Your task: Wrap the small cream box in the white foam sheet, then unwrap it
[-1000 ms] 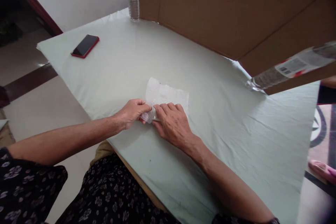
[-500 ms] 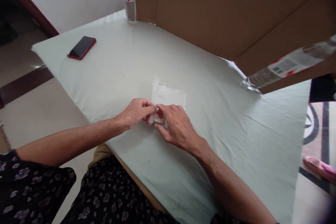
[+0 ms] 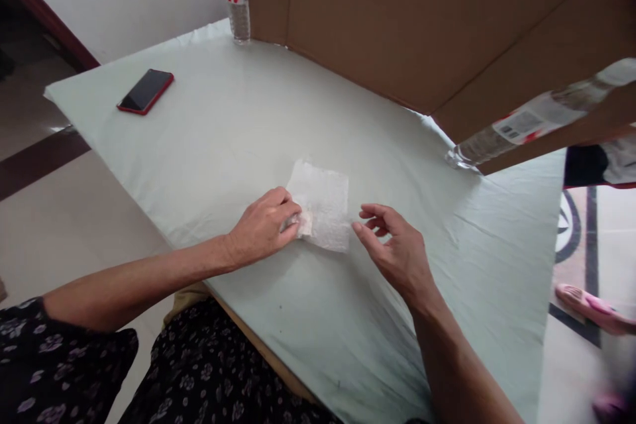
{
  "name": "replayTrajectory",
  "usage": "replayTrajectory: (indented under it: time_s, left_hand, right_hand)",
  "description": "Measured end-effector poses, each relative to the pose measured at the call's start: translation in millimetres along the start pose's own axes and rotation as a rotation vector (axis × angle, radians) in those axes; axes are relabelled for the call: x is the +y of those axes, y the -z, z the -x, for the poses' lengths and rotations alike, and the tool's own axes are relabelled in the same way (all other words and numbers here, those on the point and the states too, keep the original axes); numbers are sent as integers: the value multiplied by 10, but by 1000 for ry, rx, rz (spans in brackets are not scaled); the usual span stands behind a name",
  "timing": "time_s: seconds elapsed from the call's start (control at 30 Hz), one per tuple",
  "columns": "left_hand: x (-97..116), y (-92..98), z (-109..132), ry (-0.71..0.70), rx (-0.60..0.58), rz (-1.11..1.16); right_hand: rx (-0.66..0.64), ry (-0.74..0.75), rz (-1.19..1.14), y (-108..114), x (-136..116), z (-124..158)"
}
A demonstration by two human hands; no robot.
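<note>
A thin, whitish, half-see-through sheet point(image 3: 328, 202), which looks like bubble wrap, lies spread on the table in front of me. My left hand point(image 3: 268, 222) is closed at the sheet's left edge, with fingers and thumb pressing on a small pale, pinkish piece point(image 3: 307, 223) and the wrap around it. What that piece is cannot be made out, since the fingers cover part of it. To the right of the sheet, my right hand point(image 3: 395, 245) holds nothing, thumb and fingers apart, with the fingertips close to the sheet's right edge.
A pale green cloth point(image 3: 199, 119) covers the table. A phone in a red case point(image 3: 146, 91) lies at the far left. One clear bottle point(image 3: 237, 0) stands at the back; another bottle point(image 3: 527, 122) is by the large cardboard panel point(image 3: 397, 20). A pink shoe point(image 3: 591, 308) shows on the floor.
My right hand has left the small piece and moved right, past the sheet's edge. The left hand keeps hold, and more of the sheet now lies flat. The view has shifted slightly.
</note>
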State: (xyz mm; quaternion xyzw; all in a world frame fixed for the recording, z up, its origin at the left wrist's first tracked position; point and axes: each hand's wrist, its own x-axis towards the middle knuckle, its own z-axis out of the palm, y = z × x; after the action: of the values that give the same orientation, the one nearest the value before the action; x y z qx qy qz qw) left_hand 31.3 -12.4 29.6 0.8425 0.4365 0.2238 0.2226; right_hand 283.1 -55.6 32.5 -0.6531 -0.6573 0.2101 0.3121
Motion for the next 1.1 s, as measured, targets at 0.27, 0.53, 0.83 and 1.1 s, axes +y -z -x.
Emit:
replayTrajectory:
  time_s: [0.27,0.53,0.83,1.1]
  left_hand:
    - [-68,-172,96,-134,115,-14]
    - [-41,-123,62,-155,41,-136]
    - [-42,-93,58,-150,-6,-177]
    - [-21,-96,83,-133,-7,-118]
  right_hand:
    - [-227,-252,-66,-127,106,122]
    - [-163,-235,-84,-262,66,48]
    - [-247,-322,65,-92,48,110]
    - [-233,-478,-339,-250,-6,137]
